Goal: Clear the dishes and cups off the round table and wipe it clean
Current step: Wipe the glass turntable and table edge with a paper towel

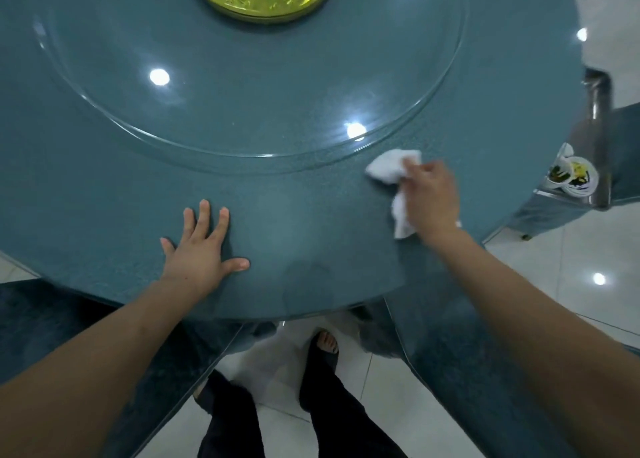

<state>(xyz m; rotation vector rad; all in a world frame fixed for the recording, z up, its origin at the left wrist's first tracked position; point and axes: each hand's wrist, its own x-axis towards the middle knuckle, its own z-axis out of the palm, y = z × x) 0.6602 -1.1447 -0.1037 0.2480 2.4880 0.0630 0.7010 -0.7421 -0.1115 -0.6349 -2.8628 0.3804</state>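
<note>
Dishes gone, she's wiping: right hand [431,194] bunches the crumpled white cloth [393,170] on the round teal table [294,222] just outside its clear glass turntable [242,104], left hand [202,249] splayed flat nearby; likely next, sweep the cloth along the rim.

Pale glossy floor tiles [588,249] are showing to the right and below, mirroring round ceiling lights as bright spots. Beside the worktop on the right, a metal cart [595,111] is standing, its teal shelf carrying stacked white dishes [575,180] with dark leftovers. Teal chair seats [450,336] are sitting tucked close under the near edge, their surfaces shining faintly in the cool, dim light.
</note>
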